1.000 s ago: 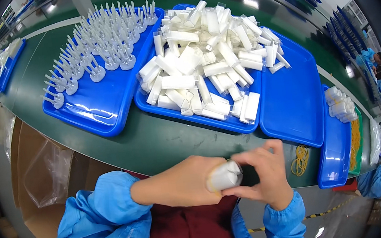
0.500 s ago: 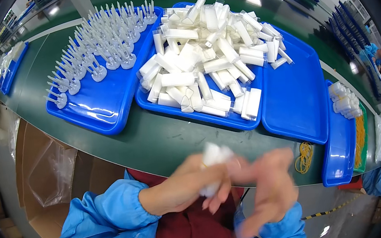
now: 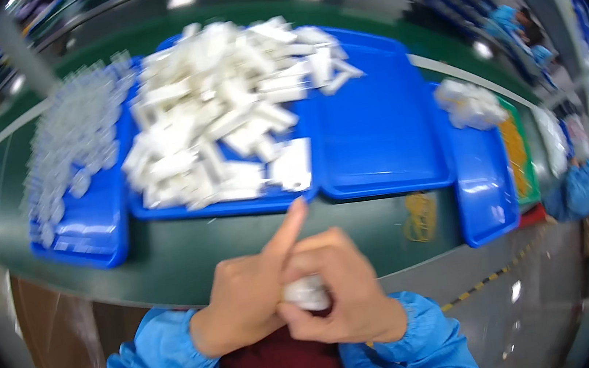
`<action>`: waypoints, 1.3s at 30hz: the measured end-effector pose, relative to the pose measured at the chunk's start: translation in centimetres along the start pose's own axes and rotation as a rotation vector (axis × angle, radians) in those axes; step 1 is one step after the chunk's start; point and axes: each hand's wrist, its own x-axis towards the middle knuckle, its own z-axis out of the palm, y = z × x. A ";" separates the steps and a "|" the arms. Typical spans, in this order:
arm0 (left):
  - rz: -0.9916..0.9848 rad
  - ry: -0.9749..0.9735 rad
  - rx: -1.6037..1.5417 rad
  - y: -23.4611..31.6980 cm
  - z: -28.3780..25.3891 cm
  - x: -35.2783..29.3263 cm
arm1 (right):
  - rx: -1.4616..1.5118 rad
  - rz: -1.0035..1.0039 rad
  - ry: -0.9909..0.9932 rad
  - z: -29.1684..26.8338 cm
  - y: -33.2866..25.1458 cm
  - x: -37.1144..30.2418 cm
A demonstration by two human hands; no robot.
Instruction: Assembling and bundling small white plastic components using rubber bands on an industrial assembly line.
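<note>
Close in front of my body, both my hands meet around a small white bundle (image 3: pixel 308 294), whose kind I cannot make out. My right hand (image 3: pixel 350 280) curls round it, thumb and fingers bent over its end. My left hand (image 3: pixel 245 293) presses against the bundle from the other side; one finger points up and away, while its remaining fingers are mostly hidden. Beyond my hands, a blue tray (image 3: pixel 224 209) carries a heap of white film-wrapped pieces (image 3: pixel 225 97). Yellow rubber bands (image 3: pixel 420 216) lie on the green table to the right.
At left, a blue tray (image 3: pixel 92 245) carries clear stemmed plastic parts (image 3: pixel 80 115). Right of the heap is a blue tray (image 3: pixel 376 130), then another (image 3: pixel 487 193) with white bundles (image 3: pixel 468 102). A green tray (image 3: pixel 526 185) holds yellow bands. A cardboard box (image 3: pixel 56 338) stands below the table's left.
My right hand has come in from the right and closed round the bundle beside my left. The view has turned, so the trays now appear farther left.
</note>
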 end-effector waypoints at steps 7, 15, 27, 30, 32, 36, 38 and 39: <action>0.024 -0.066 -0.070 1.6 0.3 1.5 | -0.196 0.216 0.050 -8.6 -0.8 -0.8; 0.054 0.012 -0.079 1.4 -0.3 1.0 | -0.986 0.345 0.650 -24.4 12.4 0.4; -0.179 0.550 0.591 -4.7 -10.6 -6.2 | -1.409 0.108 0.439 -25.1 15.8 0.4; -0.227 0.549 0.901 -6.3 -14.9 -7.7 | -0.938 0.180 0.343 -17.0 8.5 4.3; -0.268 0.467 1.042 -7.1 -17.1 -8.1 | -0.649 0.133 0.143 -10.3 5.7 6.6; -0.232 0.311 1.021 -9.2 -19.6 -6.7 | -0.565 -0.210 -0.108 -0.6 3.8 9.8; -0.155 0.228 0.963 -9.6 -19.5 -5.4 | -0.517 -0.174 -0.134 2.3 4.5 11.1; -0.106 0.192 0.911 -9.7 -19.2 -4.7 | -0.536 -0.159 -0.151 3.0 4.8 11.4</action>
